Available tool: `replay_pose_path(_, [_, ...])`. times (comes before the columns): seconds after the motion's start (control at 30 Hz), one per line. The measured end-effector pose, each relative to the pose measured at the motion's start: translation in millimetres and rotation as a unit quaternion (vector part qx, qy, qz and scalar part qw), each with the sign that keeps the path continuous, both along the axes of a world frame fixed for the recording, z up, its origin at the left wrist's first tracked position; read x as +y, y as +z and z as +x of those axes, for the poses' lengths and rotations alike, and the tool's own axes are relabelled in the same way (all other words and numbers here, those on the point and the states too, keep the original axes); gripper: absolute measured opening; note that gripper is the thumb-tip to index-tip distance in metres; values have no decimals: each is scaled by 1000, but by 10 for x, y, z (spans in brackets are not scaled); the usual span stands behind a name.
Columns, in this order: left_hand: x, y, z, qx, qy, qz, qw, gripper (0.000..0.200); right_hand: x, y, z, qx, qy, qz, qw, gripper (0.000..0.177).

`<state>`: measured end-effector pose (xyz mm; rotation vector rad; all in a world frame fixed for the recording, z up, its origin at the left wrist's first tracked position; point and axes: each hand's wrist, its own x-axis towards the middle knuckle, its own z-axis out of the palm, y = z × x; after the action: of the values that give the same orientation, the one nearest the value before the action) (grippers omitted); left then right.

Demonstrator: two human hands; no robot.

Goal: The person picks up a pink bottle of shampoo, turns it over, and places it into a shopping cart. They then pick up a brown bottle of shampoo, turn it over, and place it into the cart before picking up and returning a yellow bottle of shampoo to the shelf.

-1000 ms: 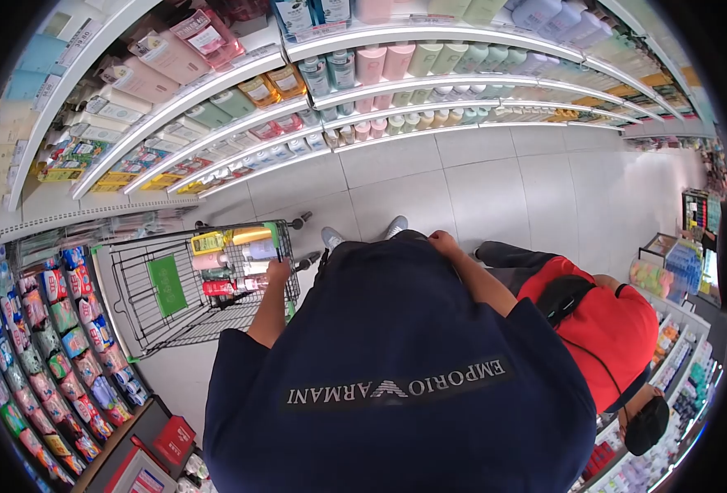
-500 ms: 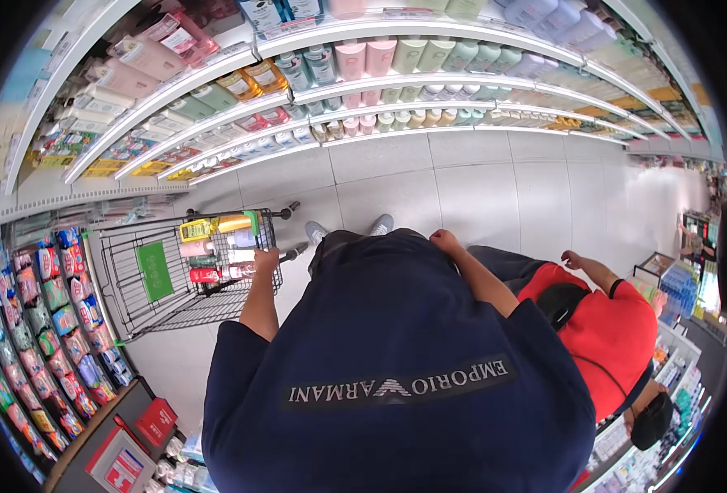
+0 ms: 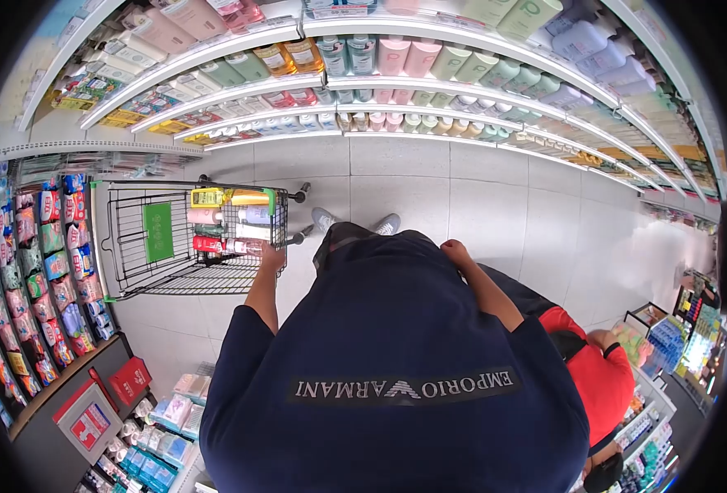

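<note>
My left hand (image 3: 272, 258) is closed around the near end of a shopping cart (image 3: 136, 290), a black wire cart with green corners, standing to my left. Inside the cart lie a yellow pack (image 3: 207, 197), a red package (image 3: 208, 245), a pink bottle (image 3: 205, 215) and several other bottles, grouped at the end by my hand. A green panel (image 3: 159, 232) marks the cart's wire side. Beside my dark blue shirt (image 3: 413, 329) my right hand (image 3: 454, 251) hangs with curled fingers, and nothing shows in it.
Shelves of bottles (image 3: 421, 57) curve across the front. Packs in bright wrappers (image 3: 55, 263) hang on a rack at the left, above a red box (image 3: 130, 380). Grey floor tiles (image 3: 396, 177) lie underfoot. Behind me on the right stands a person in red (image 3: 602, 386), one hand near goods.
The shelves have shifted rightward in view, and the cart sits straighter beside me. The person in red has dropped farther back, their hand now near goods at the right. My left hand keeps its hold.
</note>
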<state>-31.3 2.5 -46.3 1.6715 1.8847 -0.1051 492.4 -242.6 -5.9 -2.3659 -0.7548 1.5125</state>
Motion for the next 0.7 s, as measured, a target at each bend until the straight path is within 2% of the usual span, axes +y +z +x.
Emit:
replay_pose_path(0.03, [33,131,26,-1,3,-2,1000,50,14,-16,-13,-7,9,5,1000,28])
replay_pose_path(0.07, [114,391,85,60,-100,-107,987,45,32,-24,-34,-14,18,9,1000,28])
replay_pose_path(0.1, [162,478,74,117,-200,-209,950,41,78,20,-52,-14,22,8,1000,28])
replay_pose_path(0.13, [110,409,-2,115,-197,-210,951,41,122,72,-62,-8,24,-1,1000,28])
replay_pose_path(0.2, [-14,323,-74,146,-219,-142,954,39,218,108,-64,-5,31,-9,999,28])
replay_pose_path(0.23, [-35,252,-102,141,-131,-165,967,38,239,106,-68,-7,30,-10,999,27])
replay_pose_path(0.27, [-40,198,-162,140,-128,-167,968,38,263,101,-98,-8,28,-12,1000,27])
replay_pose_path(0.37, [20,429,-103,149,-223,-198,943,35,390,175,-194,-11,28,-28,999,26])
replay_pose_path(0.47, [60,538,-51,137,-182,-219,949,31,556,189,-318,-1,47,-22,999,25])
replay_pose_path(0.5, [64,512,-54,155,-222,-214,938,29,635,216,-375,-2,51,-23,998,25])
replay_pose_path(0.67, [131,374,-200,134,-257,-212,933,30,1000,253,-660,-6,66,20,998,25])
replay_pose_path(0.7, [165,448,-181,116,-209,-244,940,31,1080,273,-722,-7,66,19,998,25])
